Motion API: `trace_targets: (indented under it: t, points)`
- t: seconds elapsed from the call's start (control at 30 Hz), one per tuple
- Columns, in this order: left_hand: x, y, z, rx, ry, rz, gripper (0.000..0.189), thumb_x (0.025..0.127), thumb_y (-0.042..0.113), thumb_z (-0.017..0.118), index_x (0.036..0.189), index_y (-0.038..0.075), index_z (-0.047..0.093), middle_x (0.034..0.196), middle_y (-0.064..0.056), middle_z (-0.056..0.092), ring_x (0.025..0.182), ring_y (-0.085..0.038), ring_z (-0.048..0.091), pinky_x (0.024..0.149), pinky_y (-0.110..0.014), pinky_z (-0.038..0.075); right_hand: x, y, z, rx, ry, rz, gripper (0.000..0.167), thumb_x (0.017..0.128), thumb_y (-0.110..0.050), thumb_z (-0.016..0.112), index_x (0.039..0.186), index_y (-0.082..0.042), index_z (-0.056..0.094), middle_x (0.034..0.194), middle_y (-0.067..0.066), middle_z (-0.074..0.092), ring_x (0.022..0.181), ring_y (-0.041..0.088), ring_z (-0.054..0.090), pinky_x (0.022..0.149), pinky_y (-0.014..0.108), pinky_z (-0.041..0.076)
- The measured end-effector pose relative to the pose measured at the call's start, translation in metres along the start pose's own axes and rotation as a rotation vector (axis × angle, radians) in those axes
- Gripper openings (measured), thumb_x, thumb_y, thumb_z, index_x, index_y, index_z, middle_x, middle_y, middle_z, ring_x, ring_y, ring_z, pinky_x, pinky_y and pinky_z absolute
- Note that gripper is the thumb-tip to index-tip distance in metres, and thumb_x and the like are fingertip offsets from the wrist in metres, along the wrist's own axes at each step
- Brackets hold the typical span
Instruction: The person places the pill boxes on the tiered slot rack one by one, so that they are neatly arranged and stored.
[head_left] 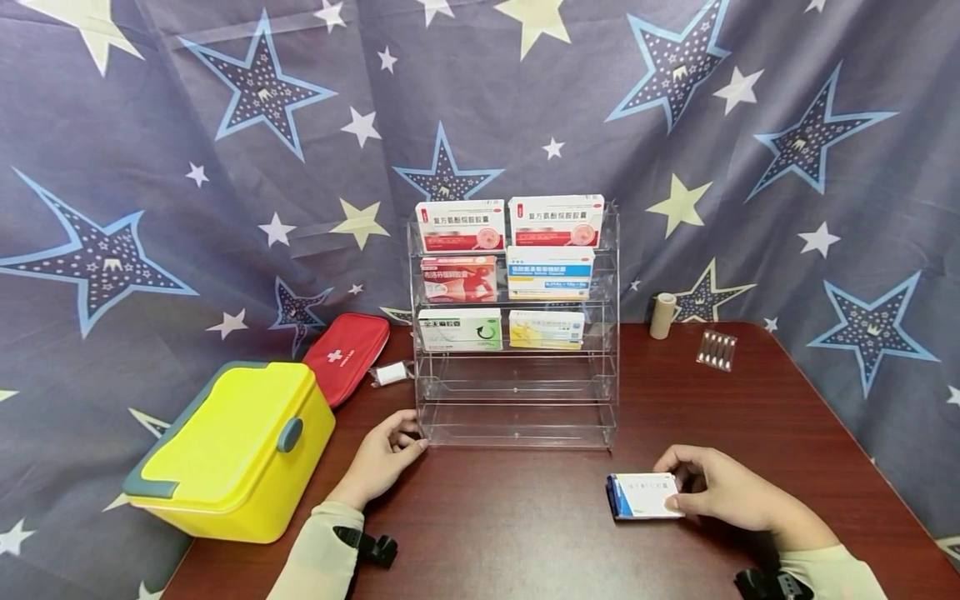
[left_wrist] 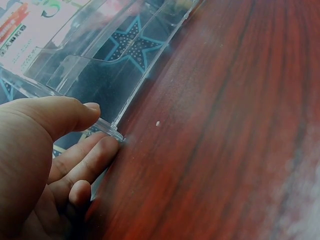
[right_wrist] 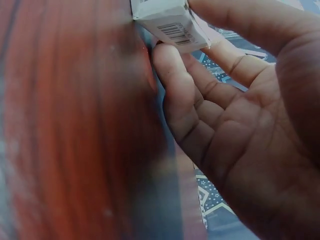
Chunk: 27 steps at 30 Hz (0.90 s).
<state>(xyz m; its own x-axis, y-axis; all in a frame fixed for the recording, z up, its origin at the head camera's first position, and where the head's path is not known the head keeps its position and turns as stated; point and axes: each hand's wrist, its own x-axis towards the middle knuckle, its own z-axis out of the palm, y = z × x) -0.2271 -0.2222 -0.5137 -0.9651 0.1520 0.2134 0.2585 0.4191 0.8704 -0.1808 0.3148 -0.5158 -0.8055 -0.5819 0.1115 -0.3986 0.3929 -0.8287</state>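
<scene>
A clear acrylic display rack (head_left: 517,436) stands in the middle of the table. My left hand (head_left: 381,458) grips its lower left front corner; the left wrist view has the thumb (left_wrist: 75,116) on one side of the clear edge and fingertips on the other. Well to the right of the rack, my right hand (head_left: 720,487) pinches a white and blue medicine box (head_left: 643,495) by its right end, low over the tabletop. That box's barcode end (right_wrist: 175,32) shows between thumb and fingers in the right wrist view.
Medicine boxes fill the rack's upper three tiers, including a green and white one (head_left: 461,330). At left are a yellow lidded case (head_left: 240,450), a red first-aid pouch (head_left: 348,354) and a small white wrapped packet (head_left: 391,373). A tan roll (head_left: 662,316) and swab pack (head_left: 717,351) lie back right.
</scene>
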Motion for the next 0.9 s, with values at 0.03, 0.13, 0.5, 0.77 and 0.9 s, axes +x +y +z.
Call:
trace_targets:
  t: [0.03, 0.13, 0.5, 0.77, 0.9]
  points:
    - [0.000, -0.001, 0.000, 0.001, 0.004, -0.002, 0.041, 0.090, -0.005, 0.078, 0.129, -0.005, 0.064, 0.104, -0.015, 0.068, 0.083, -0.023, 0.069, 0.073, -0.028, 0.053, 0.000, 0.001, 0.000, 0.016, 0.000, 0.001, 0.028, 0.089, -0.007, 0.083, 0.111, -0.015, 0.067, 0.088, -0.001, 0.069, 0.076, 0.015, 0.065, 0.059, 0.032, 0.056]
    - [0.002, -0.007, 0.002, 0.007, 0.012, -0.009, 0.042, 0.090, -0.005, 0.078, 0.129, -0.004, 0.064, 0.104, -0.015, 0.068, 0.083, -0.023, 0.069, 0.073, -0.028, 0.053, -0.001, 0.002, -0.001, 0.061, 0.005, 0.001, 0.028, 0.089, -0.004, 0.082, 0.111, -0.013, 0.066, 0.088, 0.004, 0.069, 0.075, 0.018, 0.065, 0.057, 0.033, 0.056]
    - [0.006, -0.027, 0.005, 0.039, 0.016, -0.017, 0.044, 0.091, -0.004, 0.078, 0.131, -0.002, 0.063, 0.105, -0.014, 0.068, 0.083, -0.021, 0.068, 0.073, -0.028, 0.053, -0.001, 0.004, -0.006, 0.086, 0.162, 0.000, 0.026, 0.089, -0.002, 0.082, 0.109, -0.012, 0.069, 0.087, 0.010, 0.070, 0.072, 0.023, 0.068, 0.059, 0.035, 0.057]
    - [0.004, -0.017, -0.002, 0.014, -0.024, 0.000, 0.043, 0.092, 0.002, 0.079, 0.132, 0.001, 0.064, 0.106, -0.013, 0.069, 0.085, -0.021, 0.069, 0.074, -0.029, 0.054, 0.006, -0.006, -0.007, 0.071, 0.315, 0.003, 0.029, 0.086, 0.002, 0.083, 0.108, -0.010, 0.071, 0.085, 0.009, 0.072, 0.069, 0.027, 0.069, 0.061, 0.036, 0.057]
    - [0.011, -0.043, 0.000, 0.019, -0.032, -0.009, 0.045, 0.092, 0.010, 0.082, 0.134, 0.009, 0.065, 0.108, -0.008, 0.070, 0.086, -0.018, 0.069, 0.075, -0.028, 0.055, 0.016, -0.027, -0.014, -0.033, 0.404, 0.019, 0.031, 0.083, -0.001, 0.087, 0.106, -0.015, 0.073, 0.083, 0.004, 0.072, 0.069, 0.020, 0.067, 0.060, 0.032, 0.054]
